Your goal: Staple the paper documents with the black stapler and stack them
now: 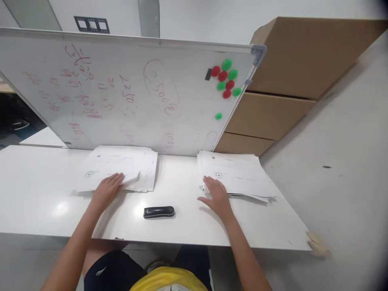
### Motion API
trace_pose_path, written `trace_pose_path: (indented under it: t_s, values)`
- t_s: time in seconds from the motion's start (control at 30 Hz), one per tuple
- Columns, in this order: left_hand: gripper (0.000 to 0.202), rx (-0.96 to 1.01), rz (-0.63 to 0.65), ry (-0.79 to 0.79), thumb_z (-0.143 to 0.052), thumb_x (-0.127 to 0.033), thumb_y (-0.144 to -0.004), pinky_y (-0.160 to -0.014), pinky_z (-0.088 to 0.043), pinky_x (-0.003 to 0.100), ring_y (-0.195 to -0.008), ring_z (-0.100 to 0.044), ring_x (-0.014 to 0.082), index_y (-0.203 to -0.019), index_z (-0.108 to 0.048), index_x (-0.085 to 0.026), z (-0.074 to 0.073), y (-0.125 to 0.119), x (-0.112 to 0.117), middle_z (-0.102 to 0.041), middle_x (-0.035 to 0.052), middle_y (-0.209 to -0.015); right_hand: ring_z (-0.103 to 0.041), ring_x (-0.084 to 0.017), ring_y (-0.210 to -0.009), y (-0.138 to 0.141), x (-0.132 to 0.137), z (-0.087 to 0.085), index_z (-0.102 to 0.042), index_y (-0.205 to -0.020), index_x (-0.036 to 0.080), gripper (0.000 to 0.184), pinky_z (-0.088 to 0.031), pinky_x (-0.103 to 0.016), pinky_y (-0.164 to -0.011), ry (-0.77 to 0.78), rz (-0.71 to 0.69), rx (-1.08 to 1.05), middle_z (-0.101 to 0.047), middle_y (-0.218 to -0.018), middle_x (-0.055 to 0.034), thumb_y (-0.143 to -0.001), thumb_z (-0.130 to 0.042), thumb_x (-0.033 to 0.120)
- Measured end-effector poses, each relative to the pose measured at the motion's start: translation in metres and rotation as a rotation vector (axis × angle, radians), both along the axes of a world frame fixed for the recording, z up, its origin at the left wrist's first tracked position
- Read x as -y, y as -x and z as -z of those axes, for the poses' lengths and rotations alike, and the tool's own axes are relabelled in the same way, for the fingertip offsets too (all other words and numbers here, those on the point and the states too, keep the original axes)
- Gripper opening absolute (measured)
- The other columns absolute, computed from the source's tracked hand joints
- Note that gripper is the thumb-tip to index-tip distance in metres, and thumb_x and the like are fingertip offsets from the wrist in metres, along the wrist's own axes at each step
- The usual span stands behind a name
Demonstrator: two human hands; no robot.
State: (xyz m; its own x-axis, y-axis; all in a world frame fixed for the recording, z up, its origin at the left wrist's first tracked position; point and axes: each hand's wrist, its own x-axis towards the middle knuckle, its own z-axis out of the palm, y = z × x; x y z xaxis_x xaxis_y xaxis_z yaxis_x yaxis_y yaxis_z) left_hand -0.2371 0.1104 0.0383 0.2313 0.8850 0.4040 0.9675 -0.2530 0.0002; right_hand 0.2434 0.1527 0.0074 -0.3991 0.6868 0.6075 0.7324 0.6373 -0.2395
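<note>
My left hand (109, 186) rests on the front of the left stack of papers (121, 163), its fingers stretched out. A corner of the top sheet curls up beside its fingertips. On the right stack of papers (236, 171) lies my right hand (216, 195), fingers flat on the near left corner and thumb spread out over the table. Both stacks are printed sheets with a round stamp, their edges uneven. A black stapler (159, 211) lies on the table between my hands, touched by neither.
A whiteboard (188, 133) with red writing and several red and green magnets (227, 64) stands behind the papers on the white table (182, 232). Stacked cardboard boxes (281, 60) rise at the back right, against the wall (339, 161). The table's front edge runs before my lap.
</note>
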Motion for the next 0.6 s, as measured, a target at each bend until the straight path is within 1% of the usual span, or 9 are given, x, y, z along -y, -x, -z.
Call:
trace_pose_path:
  t_s: [0.07,0.17,0.27,0.3,0.37,0.4,0.47,0.53,0.6]
  values:
    - [0.036,0.049,-0.018,-0.076,-0.036,-0.032,-0.093,-0.089,-0.047,0.043,-0.111,-0.060,0.0287,-0.113,-0.063,-0.019,0.001,-0.006,0.006,-0.067,0.0115,-0.115,-0.050,-0.029,-0.123,0.035,0.006,-0.006,-0.047,-0.134,0.023,0.058,-0.032,-0.049,-0.106,0.166,-0.033,-0.163,-0.059,-0.129,-0.0125,-0.085,-0.054,0.053]
    - [0.032,0.102,-0.046,-0.213,-0.038,-0.026,-0.093,-0.081,-0.051,0.040,-0.093,-0.067,0.0259,-0.104,-0.066,-0.017,-0.006,-0.039,0.014,-0.071,0.0119,-0.099,-0.049,-0.028,-0.123,0.093,0.010,-0.021,-0.053,-0.127,0.025,0.052,-0.033,-0.049,-0.105,0.562,-0.120,-0.464,-0.059,-0.130,-0.0105,-0.083,-0.058,0.052]
    - [0.027,0.090,0.097,-0.220,-0.042,-0.021,-0.092,-0.081,-0.051,0.037,-0.091,-0.067,0.0229,-0.106,-0.064,-0.016,-0.016,-0.090,0.018,-0.071,0.0113,-0.099,-0.051,-0.025,-0.121,0.145,0.009,-0.037,-0.054,-0.123,0.027,0.050,-0.037,-0.043,-0.101,1.020,-0.285,-0.908,-0.058,-0.130,-0.0068,-0.080,-0.062,0.050]
    - [0.027,0.079,0.160,-0.176,-0.042,-0.021,-0.092,-0.082,-0.051,0.037,-0.094,-0.066,0.0221,-0.109,-0.063,-0.017,-0.018,-0.106,0.019,-0.071,0.0108,-0.102,-0.055,-0.024,-0.116,0.158,0.009,-0.041,-0.056,-0.119,0.027,0.046,-0.040,-0.041,-0.098,1.137,-0.335,-1.052,-0.061,-0.126,-0.0061,-0.079,-0.062,0.049]
    - [0.028,0.046,0.264,-0.072,-0.044,-0.021,-0.092,-0.086,-0.049,0.038,-0.104,-0.063,0.0223,-0.115,-0.061,-0.019,-0.020,-0.126,0.019,-0.068,0.0105,-0.110,-0.062,-0.022,-0.101,0.176,0.006,-0.045,-0.060,-0.108,0.024,0.037,-0.046,-0.037,-0.087,1.270,-0.390,-1.236,-0.068,-0.112,-0.0052,-0.077,-0.063,0.044]
    - [0.030,0.026,0.301,-0.022,-0.045,-0.024,-0.092,-0.091,-0.047,0.039,-0.111,-0.059,0.0232,-0.119,-0.059,-0.021,-0.019,-0.128,0.019,-0.066,0.0104,-0.116,-0.063,-0.022,-0.094,0.180,0.005,-0.045,-0.061,-0.104,0.023,0.033,-0.047,-0.036,-0.082,1.294,-0.389,-1.273,-0.070,-0.104,-0.0045,-0.075,-0.064,0.039]
    - [0.039,-0.012,0.328,0.058,-0.049,-0.033,-0.091,-0.101,-0.039,0.044,-0.126,-0.048,0.0262,-0.129,-0.052,-0.023,-0.017,-0.116,0.020,-0.057,0.0105,-0.131,-0.064,-0.020,-0.084,0.181,0.001,-0.042,-0.061,-0.101,0.022,0.032,-0.048,-0.032,-0.074,1.295,-0.355,-1.280,-0.072,-0.093,-0.0017,-0.069,-0.065,0.026]
    - [0.054,-0.028,0.272,0.107,-0.051,-0.045,-0.089,-0.109,-0.028,0.048,-0.136,-0.034,0.0292,-0.138,-0.043,-0.024,-0.013,-0.086,0.022,-0.044,0.0101,-0.143,-0.064,-0.019,-0.077,0.174,-0.003,-0.038,-0.062,-0.097,0.022,0.034,-0.047,-0.029,-0.069,1.305,-0.319,-1.278,-0.072,-0.082,0.0006,-0.063,-0.063,0.016]
    - [0.059,-0.011,0.131,0.120,-0.045,-0.050,-0.089,-0.113,-0.019,0.049,-0.141,-0.022,0.0298,-0.141,-0.037,-0.025,-0.010,-0.048,0.024,-0.036,0.0082,-0.149,-0.064,-0.018,-0.071,0.165,-0.007,-0.035,-0.063,-0.093,0.020,0.033,-0.046,-0.028,-0.066,1.324,-0.300,-1.264,-0.071,-0.076,0.0011,-0.060,-0.062,0.013]
